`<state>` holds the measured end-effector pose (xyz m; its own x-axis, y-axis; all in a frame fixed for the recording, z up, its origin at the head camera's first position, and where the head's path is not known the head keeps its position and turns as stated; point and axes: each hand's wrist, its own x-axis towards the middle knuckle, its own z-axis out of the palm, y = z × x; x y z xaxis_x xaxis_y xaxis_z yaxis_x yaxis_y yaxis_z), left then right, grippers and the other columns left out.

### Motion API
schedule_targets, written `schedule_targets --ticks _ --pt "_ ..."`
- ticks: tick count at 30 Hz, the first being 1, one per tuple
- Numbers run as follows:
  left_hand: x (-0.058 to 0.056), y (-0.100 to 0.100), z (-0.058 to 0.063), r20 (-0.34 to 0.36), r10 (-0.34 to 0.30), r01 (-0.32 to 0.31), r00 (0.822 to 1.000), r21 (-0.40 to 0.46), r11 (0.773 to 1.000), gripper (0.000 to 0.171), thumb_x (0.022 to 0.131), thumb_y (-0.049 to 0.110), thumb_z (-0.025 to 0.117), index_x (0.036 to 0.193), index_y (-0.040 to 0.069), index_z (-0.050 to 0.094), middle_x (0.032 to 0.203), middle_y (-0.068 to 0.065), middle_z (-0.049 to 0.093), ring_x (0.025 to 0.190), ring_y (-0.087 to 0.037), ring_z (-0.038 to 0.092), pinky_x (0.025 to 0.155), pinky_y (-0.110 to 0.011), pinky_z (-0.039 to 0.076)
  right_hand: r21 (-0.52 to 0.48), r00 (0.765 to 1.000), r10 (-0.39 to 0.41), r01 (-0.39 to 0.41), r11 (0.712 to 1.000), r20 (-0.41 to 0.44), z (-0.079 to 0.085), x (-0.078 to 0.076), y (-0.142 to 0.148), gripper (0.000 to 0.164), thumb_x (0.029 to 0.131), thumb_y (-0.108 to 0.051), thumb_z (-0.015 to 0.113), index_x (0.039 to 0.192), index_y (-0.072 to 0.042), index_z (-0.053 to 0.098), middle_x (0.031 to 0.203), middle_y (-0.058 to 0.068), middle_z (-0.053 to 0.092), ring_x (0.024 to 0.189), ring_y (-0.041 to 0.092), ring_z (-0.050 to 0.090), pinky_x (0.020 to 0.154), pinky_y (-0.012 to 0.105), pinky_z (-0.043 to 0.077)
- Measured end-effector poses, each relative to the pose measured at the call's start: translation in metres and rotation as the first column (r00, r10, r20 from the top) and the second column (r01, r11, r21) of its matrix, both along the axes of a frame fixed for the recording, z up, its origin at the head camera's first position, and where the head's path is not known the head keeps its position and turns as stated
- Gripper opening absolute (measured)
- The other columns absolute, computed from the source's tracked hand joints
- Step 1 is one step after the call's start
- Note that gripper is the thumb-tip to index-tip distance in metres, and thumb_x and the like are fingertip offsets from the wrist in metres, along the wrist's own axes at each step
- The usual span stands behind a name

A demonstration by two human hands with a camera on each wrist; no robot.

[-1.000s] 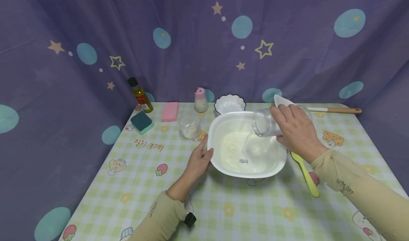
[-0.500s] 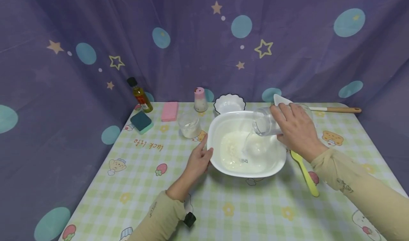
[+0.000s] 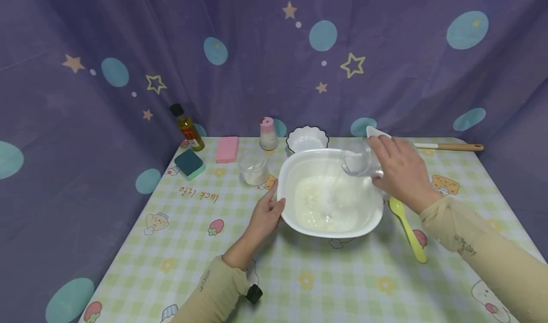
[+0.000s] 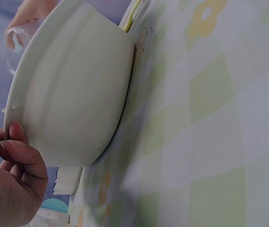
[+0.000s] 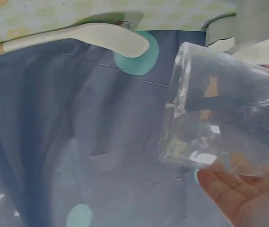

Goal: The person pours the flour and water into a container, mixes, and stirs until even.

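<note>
A white basin [image 3: 308, 163] holds whitish powder and cloudy liquid. My left hand [image 3: 264, 214] grips its left rim; in the left wrist view the thumb and fingers pinch the basin's edge [image 4: 82, 90]. Above the basin's right side, my right hand [image 3: 402, 171] holds a clear cup [image 3: 357, 159] tipped on its side, its mouth facing left. A thin stream of clear liquid falls from it into the basin. The right wrist view shows the transparent cup [image 5: 229, 113] with fingers curled along its side. A yellow-green spoon [image 3: 408, 230] lies right of the basin.
Behind the basin stand a scalloped white bowl [image 3: 307, 140] and a pink-topped shaker [image 3: 268, 133]. Leftward are a clear container of white powder [image 3: 254, 169], a pink sponge [image 3: 227, 150], a green sponge [image 3: 190, 163] and an oil bottle [image 3: 188, 129]. A white spatula [image 5: 106, 40] lies at the back right.
The right hand and cup have shifted slightly right and up, with the cup still tipped. Liquid has spread in the basin, and its printed letters no longer show clearly. The left hand stays put.
</note>
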<state>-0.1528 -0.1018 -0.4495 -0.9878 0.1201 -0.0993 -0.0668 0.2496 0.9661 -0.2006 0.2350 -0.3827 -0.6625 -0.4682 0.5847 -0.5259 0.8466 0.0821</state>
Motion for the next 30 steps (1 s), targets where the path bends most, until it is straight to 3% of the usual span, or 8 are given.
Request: schedule_targets --ticks 3,8,10,16,18,21,25,30 --pt "0.000 0.000 0.000 -0.001 -0.004 0.004 1.000 0.015 1.000 0.060 0.102 0.016 0.052 0.156 0.022 0.026 0.068 -0.027 0.057 0.040 -0.011 0.040 0.041 -0.024 0.035 -0.087 0.994 -0.051 0.060 0.994 0.096 0.001 -0.002 0.005 0.096 0.054 -0.013 0.092 0.133 0.001 0.041 0.121 0.025 0.053 0.102 0.045 0.054 0.085 0.056 0.047" --pt "0.001 0.000 -0.001 0.004 -0.011 0.010 1.000 0.041 0.999 0.059 0.102 0.016 0.051 0.156 0.022 0.025 0.066 -0.023 0.055 0.041 -0.011 0.039 0.041 -0.024 0.035 -0.253 0.957 -0.133 0.200 0.947 0.256 0.004 -0.007 0.018 0.094 0.062 -0.019 0.088 0.139 0.002 0.037 0.119 0.028 0.054 0.091 0.046 0.058 0.063 0.059 0.048" --pt "0.000 0.000 0.000 0.016 -0.012 0.011 1.000 0.041 0.999 0.060 0.103 0.016 0.051 0.156 0.021 0.024 0.063 -0.018 0.055 0.041 -0.011 0.038 0.041 -0.024 0.034 -0.330 0.943 -0.135 0.238 0.914 0.305 0.003 -0.011 0.026 0.096 0.065 -0.021 0.088 0.142 0.002 0.034 0.119 0.030 0.053 0.089 0.049 0.058 0.061 0.061 0.046" --pt "0.012 0.005 0.032 0.038 -0.018 0.017 0.999 0.032 0.999 0.059 0.102 0.009 0.048 0.156 0.012 0.023 0.056 -0.001 0.051 0.040 -0.008 0.037 0.042 -0.022 0.034 -0.521 0.889 -0.072 0.329 0.788 0.452 -0.015 -0.021 0.050 0.107 0.069 -0.024 0.088 0.150 -0.002 0.021 0.129 0.034 0.046 0.108 0.054 0.048 0.083 0.065 0.039" --pt "0.015 0.006 0.037 0.033 -0.021 0.020 0.999 0.033 0.999 0.058 0.102 0.009 0.048 0.155 0.012 0.024 0.056 0.001 0.050 0.040 -0.007 0.037 0.042 -0.022 0.034 -0.564 0.872 -0.043 0.352 0.747 0.488 -0.024 -0.024 0.057 0.106 0.070 -0.025 0.088 0.149 -0.002 0.021 0.133 0.032 0.043 0.113 0.053 0.045 0.088 0.064 0.037" --pt "0.015 0.006 0.037 0.024 -0.027 0.026 0.999 0.027 0.999 0.059 0.102 0.009 0.049 0.155 0.011 0.023 0.056 -0.001 0.050 0.040 -0.007 0.037 0.042 -0.022 0.035 -0.613 0.847 0.004 0.382 0.692 0.532 -0.038 -0.027 0.067 0.106 0.073 -0.026 0.087 0.149 -0.002 0.018 0.138 0.030 0.039 0.118 0.052 0.042 0.091 0.062 0.034" --pt "0.014 0.006 0.035 0.019 -0.030 0.030 0.999 0.018 0.999 0.059 0.102 0.009 0.049 0.155 0.010 0.023 0.056 -0.001 0.050 0.040 -0.007 0.038 0.042 -0.022 0.035 -0.648 0.816 0.054 0.415 0.639 0.576 -0.054 -0.030 0.076 0.108 0.075 -0.029 0.086 0.151 -0.005 0.012 0.139 0.029 0.038 0.120 0.049 0.040 0.093 0.060 0.034" --pt "0.005 0.002 0.014 0.019 -0.023 0.023 1.000 0.029 0.999 0.060 0.103 0.011 0.049 0.156 0.015 0.022 0.059 -0.014 0.053 0.040 -0.010 0.038 0.041 -0.024 0.035 -0.661 0.769 0.114 0.452 0.599 0.629 -0.066 -0.033 0.082 0.108 0.078 -0.033 0.084 0.151 -0.011 0.007 0.145 0.028 0.033 0.127 0.049 0.036 0.097 0.061 0.035"
